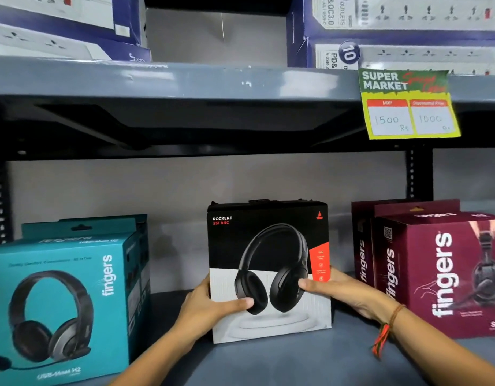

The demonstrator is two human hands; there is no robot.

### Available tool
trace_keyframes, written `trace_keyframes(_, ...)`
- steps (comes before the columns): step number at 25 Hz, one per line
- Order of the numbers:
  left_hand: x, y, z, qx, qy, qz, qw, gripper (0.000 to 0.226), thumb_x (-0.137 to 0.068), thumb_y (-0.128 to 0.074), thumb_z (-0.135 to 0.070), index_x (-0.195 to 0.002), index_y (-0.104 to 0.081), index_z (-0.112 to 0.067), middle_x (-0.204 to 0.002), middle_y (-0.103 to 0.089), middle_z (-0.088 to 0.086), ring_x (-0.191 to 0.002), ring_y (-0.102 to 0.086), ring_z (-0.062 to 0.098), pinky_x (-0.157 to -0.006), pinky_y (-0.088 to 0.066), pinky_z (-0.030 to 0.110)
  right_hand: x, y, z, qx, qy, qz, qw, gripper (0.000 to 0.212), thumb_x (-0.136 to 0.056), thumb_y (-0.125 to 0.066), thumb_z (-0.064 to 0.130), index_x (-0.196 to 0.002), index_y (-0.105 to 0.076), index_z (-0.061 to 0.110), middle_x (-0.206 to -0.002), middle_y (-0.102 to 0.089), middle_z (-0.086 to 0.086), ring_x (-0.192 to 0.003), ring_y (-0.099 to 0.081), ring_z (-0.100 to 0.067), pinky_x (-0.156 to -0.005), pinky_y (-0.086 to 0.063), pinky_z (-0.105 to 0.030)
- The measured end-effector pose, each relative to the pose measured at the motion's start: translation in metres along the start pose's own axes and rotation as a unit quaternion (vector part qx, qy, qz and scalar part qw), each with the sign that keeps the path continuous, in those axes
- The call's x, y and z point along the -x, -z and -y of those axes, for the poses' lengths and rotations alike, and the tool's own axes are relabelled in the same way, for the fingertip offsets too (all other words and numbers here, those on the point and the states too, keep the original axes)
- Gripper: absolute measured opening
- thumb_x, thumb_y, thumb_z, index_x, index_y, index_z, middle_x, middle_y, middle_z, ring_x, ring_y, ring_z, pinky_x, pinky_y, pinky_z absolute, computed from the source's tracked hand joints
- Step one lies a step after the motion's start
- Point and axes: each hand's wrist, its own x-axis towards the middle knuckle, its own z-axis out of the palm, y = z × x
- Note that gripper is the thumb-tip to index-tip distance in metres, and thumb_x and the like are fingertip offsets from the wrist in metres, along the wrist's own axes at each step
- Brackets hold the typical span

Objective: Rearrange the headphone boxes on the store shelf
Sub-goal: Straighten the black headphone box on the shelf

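Both hands gripping black headphone box (pixel 268 270), upright, front facing cam, standing mid-shelf on grey shelf (pixel 282 363). Left hand (pixel 210 303) on box's left edge, thumb across front. Right hand (pixel 342 291) on right edge, thumb on front; thread band at wrist. Teal box (pixel 59 307) to the left w/ another behind it, apart from black box. Maroon boxes (pixel 441 271) to the right, near right hand. Yellow price tag (pixel 410 105) on upper shelf edge.

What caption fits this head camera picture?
Both hands, left and right, grip a black Rockerz headphone box on a shelf.
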Motion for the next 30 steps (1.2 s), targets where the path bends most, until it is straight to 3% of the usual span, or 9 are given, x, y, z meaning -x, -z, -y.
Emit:
trace_keyframes(2, 0.003, -0.002, -0.003, -0.03, 0.001, -0.033, 0.999, 0.07, -0.042, -0.095, -0.063, -0.103, -0.07, -0.041, -0.101, -0.077, -0.019, -0.106, -0.068, 0.004, -0.086, -0.054, 0.029, 0.001, -0.001, 0.0, 0.013, 0.01, -0.015, 1.0, 0.055, -0.085, -0.078, 0.03, -0.135, -0.057, 0.023, -0.126, -0.073, 0.01, -0.115, -0.066, 0.004, -0.088, -0.051, -0.011)
trace_keyframes(7, 0.011, -0.005, -0.008, -0.068, 0.006, -0.068, 0.995, 0.056, -0.052, -0.096, -0.059, -0.097, -0.068, -0.04, -0.098, -0.076, -0.017, -0.107, -0.067, 0.013, -0.09, -0.055, 0.033, 0.006, -0.003, 0.002, 0.038, 0.017, -0.033, 0.999, 0.049, -0.087, -0.076, 0.03, -0.132, -0.059, 0.023, -0.126, -0.073, 0.009, -0.113, -0.067, 0.004, -0.086, -0.051, -0.01)
trace_keyframes(15, 0.036, -0.009, -0.018, -0.1, 0.007, -0.072, 0.992, 0.054, -0.058, -0.094, -0.059, -0.101, -0.07, -0.038, -0.093, -0.071, -0.02, -0.098, -0.062, 0.011, -0.076, -0.048, 0.026, 0.03, 0.002, 0.004, 0.04, 0.015, -0.031, 0.999, 0.054, -0.081, -0.079, 0.042, -0.128, -0.063, 0.021, -0.122, -0.076, 0.007, -0.116, -0.068, -0.004, -0.093, -0.053, -0.019)
trace_keyframes(19, 0.046, -0.008, -0.021, -0.103, 0.014, -0.06, 0.993, 0.065, -0.055, -0.094, -0.063, -0.109, -0.072, -0.033, -0.101, -0.074, -0.016, -0.101, -0.064, 0.011, -0.072, -0.048, 0.021, 0.04, 0.001, 0.006, 0.042, 0.003, -0.038, 0.998, 0.053, -0.078, -0.079, 0.047, -0.12, -0.066, 0.018, -0.112, -0.079, 0.008, -0.11, -0.071, -0.005, -0.086, -0.053, -0.018)
trace_keyframes(23, 0.053, -0.005, -0.023, -0.092, 0.012, -0.036, 0.995, 0.08, -0.043, -0.089, -0.07, -0.113, -0.072, -0.034, -0.106, -0.076, -0.016, -0.109, -0.068, 0.009, -0.086, -0.056, 0.028, 0.048, -0.003, 0.007, 0.027, -0.003, -0.048, 0.998, 0.055, -0.074, -0.085, 0.047, -0.117, -0.064, 0.019, -0.103, -0.078, 0.007, -0.102, -0.072, -0.008, -0.08, -0.053, -0.017)
trace_keyframes(25, 0.06, 0.001, -0.028, -0.084, 0.002, -0.032, 0.996, 0.087, -0.041, -0.089, -0.072, -0.118, -0.069, -0.036, -0.113, -0.077, -0.015, -0.114, -0.069, 0.009, -0.097, -0.058, 0.034, 0.053, -0.011, 0.019, 0.027, 0.017, -0.107, 0.994, 0.076, -0.064, -0.088, 0.052, -0.127, -0.059, 0.022, -0.113, -0.074, 0.001, -0.103, -0.07, -0.01, -0.083, -0.054, -0.019)
trace_keyframes(26, 0.065, 0.004, -0.031, -0.083, -0.013, -0.044, 0.995, 0.1, -0.041, -0.089, -0.076, -0.129, -0.067, -0.034, -0.125, -0.076, -0.012, -0.121, -0.068, 0.011, -0.104, -0.057, 0.039, 0.055, -0.015, 0.026, 0.044, 0.039, -0.171, 0.983, 0.095, -0.06, -0.088, 0.055, -0.142, -0.049, 0.025, -0.13, -0.068, -0.001, -0.116, -0.065, -0.013, -0.095, -0.052, -0.026)
trace_keyframes(28, 0.078, 0.017, -0.037, -0.082, -0.065, -0.107, 0.989, 0.129, -0.045, -0.09, -0.076, -0.155, -0.049, -0.023, -0.153, -0.061, 0.001, -0.14, -0.057, 0.021, -0.117, -0.048, 0.044, 0.061, -0.027, 0.053, 0.093, 0.103, -0.307, 0.942, 0.125, -0.061, -0.088, 0.055, -0.162, -0.018, 0.026, -0.164, -0.036, -0.002, -0.149, -0.036, -0.017, -0.121, -0.03, -0.036)
trace_keyframes(30, 0.094, 0.04, -0.045, -0.101, -0.15, -0.199, 0.963, 0.122, -0.059, -0.091, -0.061, -0.161, -0.039, -0.019, -0.159, -0.053, 0.004, -0.146, -0.05, 0.025, -0.118, -0.043, 0.04, 0.068, -0.053, 0.085, 0.126, 0.212, -0.367, 0.897, 0.128, -0.064, -0.081, 0.056, -0.163, -0.007, 0.022, -0.171, -0.015, -0.001, -0.156, -0.015, -0.014, -0.124, -0.017, -0.033)
